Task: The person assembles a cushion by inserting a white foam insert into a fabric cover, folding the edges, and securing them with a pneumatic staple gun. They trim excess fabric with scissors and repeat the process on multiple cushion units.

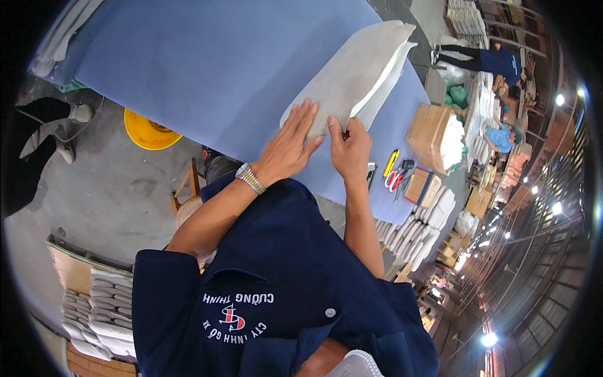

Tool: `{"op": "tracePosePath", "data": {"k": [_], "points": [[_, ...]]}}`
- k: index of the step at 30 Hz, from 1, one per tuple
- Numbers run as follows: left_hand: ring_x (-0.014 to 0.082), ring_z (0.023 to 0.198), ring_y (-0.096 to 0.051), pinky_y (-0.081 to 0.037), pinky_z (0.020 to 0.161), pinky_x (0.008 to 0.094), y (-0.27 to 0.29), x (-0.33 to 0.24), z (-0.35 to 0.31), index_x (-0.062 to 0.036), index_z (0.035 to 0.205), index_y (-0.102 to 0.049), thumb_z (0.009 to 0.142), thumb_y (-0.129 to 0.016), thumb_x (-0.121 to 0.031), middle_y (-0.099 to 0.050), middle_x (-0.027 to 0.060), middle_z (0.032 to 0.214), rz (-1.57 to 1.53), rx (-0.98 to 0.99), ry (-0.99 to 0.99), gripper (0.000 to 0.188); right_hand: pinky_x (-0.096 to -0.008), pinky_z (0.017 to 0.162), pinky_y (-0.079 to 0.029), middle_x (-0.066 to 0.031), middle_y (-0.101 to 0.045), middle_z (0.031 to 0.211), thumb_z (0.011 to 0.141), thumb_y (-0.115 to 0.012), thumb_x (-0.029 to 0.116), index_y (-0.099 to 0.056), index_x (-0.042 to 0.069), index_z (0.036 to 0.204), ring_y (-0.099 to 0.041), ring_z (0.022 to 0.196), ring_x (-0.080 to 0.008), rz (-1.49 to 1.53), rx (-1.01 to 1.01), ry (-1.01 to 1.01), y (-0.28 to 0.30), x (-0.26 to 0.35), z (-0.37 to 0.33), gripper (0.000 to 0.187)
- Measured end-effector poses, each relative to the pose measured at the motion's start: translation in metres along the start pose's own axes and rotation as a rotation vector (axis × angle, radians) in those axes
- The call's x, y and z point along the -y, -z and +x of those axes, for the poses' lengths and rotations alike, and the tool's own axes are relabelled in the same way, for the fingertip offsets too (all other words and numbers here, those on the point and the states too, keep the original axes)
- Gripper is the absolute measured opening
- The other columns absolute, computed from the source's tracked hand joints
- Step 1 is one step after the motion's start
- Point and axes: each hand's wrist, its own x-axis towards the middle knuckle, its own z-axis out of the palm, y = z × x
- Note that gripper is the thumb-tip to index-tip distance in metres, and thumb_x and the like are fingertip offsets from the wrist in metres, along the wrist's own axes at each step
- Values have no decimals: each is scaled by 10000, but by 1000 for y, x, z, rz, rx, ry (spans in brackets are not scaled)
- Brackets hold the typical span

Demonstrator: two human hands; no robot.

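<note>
A light grey-beige fabric piece [348, 72], folded or layered like a cushion cover, lies on the blue table top [220, 60]. Its white inner side shows along the open right edge. My left hand [292, 141], with a metal-band watch [250, 178] at the wrist, rests flat on the near left part of the fabric, fingers stretched out. At the near right corner my right hand [350, 147] grips the fabric edge, thumb up and fingers curled. What lies under the curled fingers is hidden.
Right of my hands lie a yellow cutter knife [391, 162], red-handled scissors [394, 181] and a cardboard box [428, 135]. Stacked cushions [421, 229] stand beyond the table's right edge. A yellow tub [141, 135] sits on the floor at left. Other people stand at left and far right.
</note>
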Motion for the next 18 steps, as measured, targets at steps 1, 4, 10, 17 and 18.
{"op": "tracePosePath", "data": {"k": [1,4,10,17,18], "points": [[444,1566,-221,-254,1269,483,-2,1,0,-23,1642,-217,1073,-564,-323,-243,284,1675,-33,10,15,731,-390,628,-519,-161,-662,802,962,-756,295,-666,-40,901,-665,703,-266,0,18,-31,1,3,-1,353],[460,1569,-195,-240,1272,496,-8,2,-3,-24,1646,-199,1055,-596,-265,-208,300,1680,-90,10,19,752,-348,638,-540,-158,-731,878,978,-747,273,-701,-50,1028,-700,752,-200,-2,59,-55,-5,-1,-5,329],[446,1535,-300,-357,1223,478,-12,4,-1,-55,1638,-262,963,-698,-160,-308,227,1669,29,-39,-41,810,-470,763,-538,-220,-716,993,989,-674,283,-723,-18,1089,-700,871,-412,214,63,22,-10,-3,-8,321],[359,1429,-500,-520,1070,447,-1,4,12,-85,1593,-380,922,-758,-283,-525,148,1552,215,-77,-86,795,-473,793,-534,-228,-708,1035,1029,-616,274,-718,-18,1124,-694,904,-425,142,96,42,1,0,5,324],[349,1415,-519,-532,1047,454,1,4,15,-94,1590,-386,925,-757,-327,-533,142,1546,219,-84,-93,797,-471,796,-534,-236,-706,1034,1033,-609,276,-717,-19,1125,-692,908,-430,110,100,31,1,0,7,327]]}}
